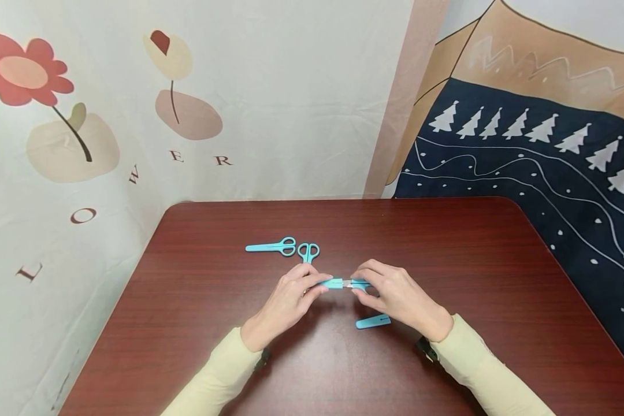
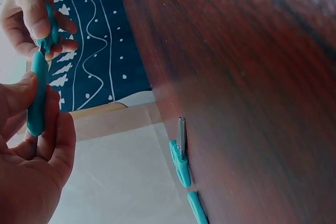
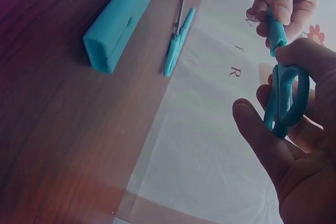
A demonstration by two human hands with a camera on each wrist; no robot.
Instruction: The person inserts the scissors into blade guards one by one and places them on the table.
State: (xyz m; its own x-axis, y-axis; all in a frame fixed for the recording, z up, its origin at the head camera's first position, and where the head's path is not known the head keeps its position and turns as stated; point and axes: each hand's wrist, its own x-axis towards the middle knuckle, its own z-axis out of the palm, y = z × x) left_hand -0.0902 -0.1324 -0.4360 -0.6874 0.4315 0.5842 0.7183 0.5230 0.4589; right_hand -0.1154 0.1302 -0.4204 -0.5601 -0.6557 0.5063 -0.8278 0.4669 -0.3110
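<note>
Above the table my left hand pinches a light-blue scissors sheath between thumb and fingers. Opposite it, my right hand holds a pair of scissors by its blue handles. A short stretch of metal blade shows between the sheath mouth and the handles; the blade tips are hidden inside the sheath. Just beyond my left hand lies a second, bare-bladed pair of scissors, its blades covered by the hand in the head view. A loose blue sheath lies below my right hand.
A third pair of scissors, its blades in a blue sheath, lies to the left of the bare pair. All rest on a dark red-brown wooden table. Printed cloths hang behind its far edge.
</note>
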